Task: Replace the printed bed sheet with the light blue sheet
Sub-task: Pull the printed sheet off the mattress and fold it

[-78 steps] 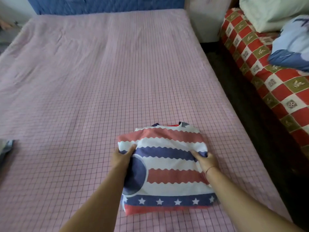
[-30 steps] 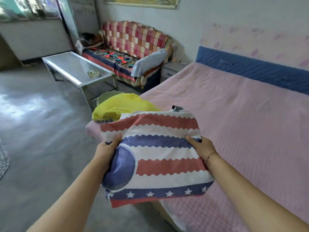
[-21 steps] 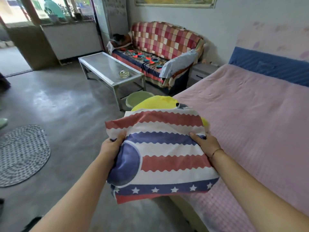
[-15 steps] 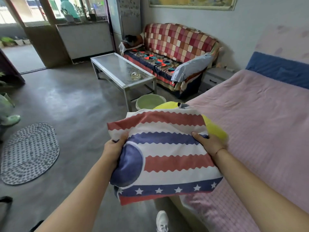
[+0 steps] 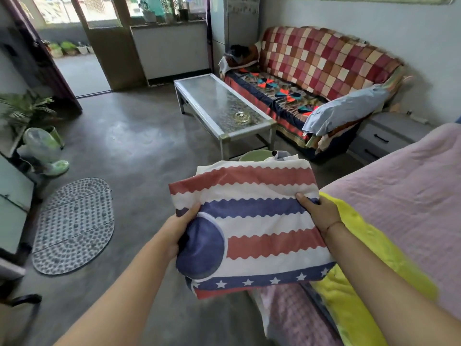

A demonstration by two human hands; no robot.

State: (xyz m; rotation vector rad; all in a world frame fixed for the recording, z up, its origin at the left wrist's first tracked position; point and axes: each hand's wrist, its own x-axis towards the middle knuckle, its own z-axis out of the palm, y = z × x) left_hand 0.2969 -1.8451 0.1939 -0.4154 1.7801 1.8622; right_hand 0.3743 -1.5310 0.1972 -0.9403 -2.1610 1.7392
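I hold the folded printed sheet, with red, white and blue wavy stripes and stars, in front of me above the floor beside the bed. My left hand grips its left edge, thumb on top. My right hand grips its right edge. A light blue cloth lies draped over the sofa arm at the far right. The bed at the right shows its pink checked cover, with a yellow cloth along its near edge.
A glass-topped coffee table stands ahead, with a green basin by its near end. Behind it is a checked sofa. A grey nightstand sits by the bed. An oval mat and a fan are on the grey floor at left.
I lifted the folded printed sheet off the bed and turned left with it toward the room. Both hands keep the same grip on it.
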